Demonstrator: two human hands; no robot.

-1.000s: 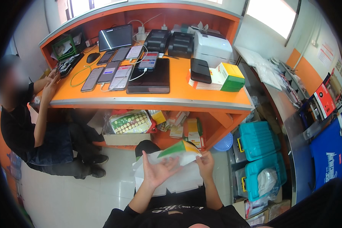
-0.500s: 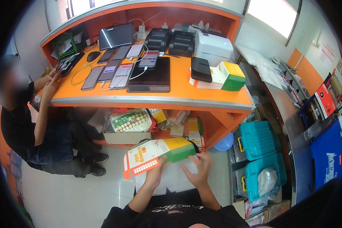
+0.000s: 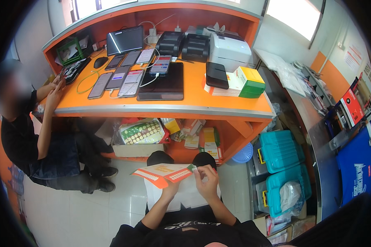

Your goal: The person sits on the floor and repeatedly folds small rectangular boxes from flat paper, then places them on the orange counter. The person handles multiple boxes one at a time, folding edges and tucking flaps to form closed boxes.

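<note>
Two hands work low in the head view, over the person's lap. Left hand [image 3: 170, 190] is under an orange-and-white printed flat pack [image 3: 164, 173], fingers mostly hidden beneath it, so cannot tell how far they are closed. Right hand [image 3: 206, 181] pinches the pack's right end, thumb and fingers narrow and closed on the corner by a small green patch. Pack is held roughly flat, tilted a little, above a white sheet or bag [image 3: 184, 196] lying on the lap (exact kind unclear).

Orange desk [image 3: 231, 105] stands ahead, well apart from the hands. On it: a row of phones [image 3: 123, 76] with cables, a black tablet [image 3: 161, 87] lying flat, a dark monitor [image 3: 125, 40] at the back, two black printers [image 3: 184, 44], a white printer [image 3: 228, 50], a green-and-yellow box [image 3: 250, 81] beside a black device on a stack of papers.

Shelf under the desk holds a dotted green packet [image 3: 141, 131] and loose small packages. Two teal cases [image 3: 281, 164] stacked at right near a blue basket [image 3: 244, 153].

Another person [image 3: 33, 136] sits at left in dark clothes, hands at the desk's left edge.
</note>
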